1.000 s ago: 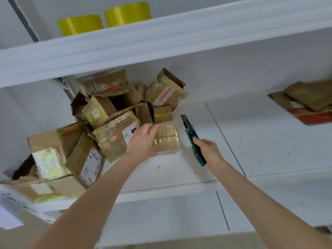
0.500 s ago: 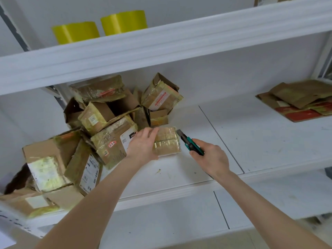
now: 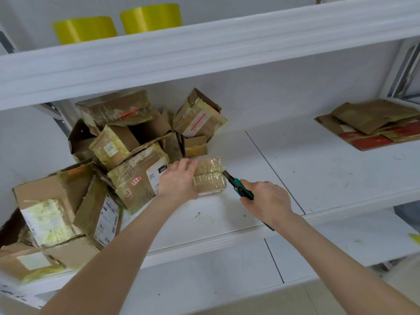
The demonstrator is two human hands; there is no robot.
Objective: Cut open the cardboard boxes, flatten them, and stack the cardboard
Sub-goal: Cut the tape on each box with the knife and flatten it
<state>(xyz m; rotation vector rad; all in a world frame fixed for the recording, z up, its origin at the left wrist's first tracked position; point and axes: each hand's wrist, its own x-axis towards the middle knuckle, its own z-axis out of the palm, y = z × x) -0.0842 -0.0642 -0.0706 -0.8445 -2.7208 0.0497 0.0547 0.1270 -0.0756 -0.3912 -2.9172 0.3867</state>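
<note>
Blade set to the small tape-wrapped cardboard box [image 3: 210, 176] on the white shelf [image 3: 318, 178].
Left hand [image 3: 179, 180] lies flat on the box's left side, fingers extended. Right hand [image 3: 266, 201] grips the teal utility knife [image 3: 242, 190], blade tip touching the box's right edge. Flattened brown cardboard stack [image 3: 372, 123] lies well right of the box.

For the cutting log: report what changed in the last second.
The right hand swung the green-handled utility knife down and leftward; its blade tip now reaches the right side of the small tape-wrapped cardboard box. Nothing was gripped or released. The left hand stays on that box; the pile of taped boxes and the flattened cardboard stack are unchanged.
</note>
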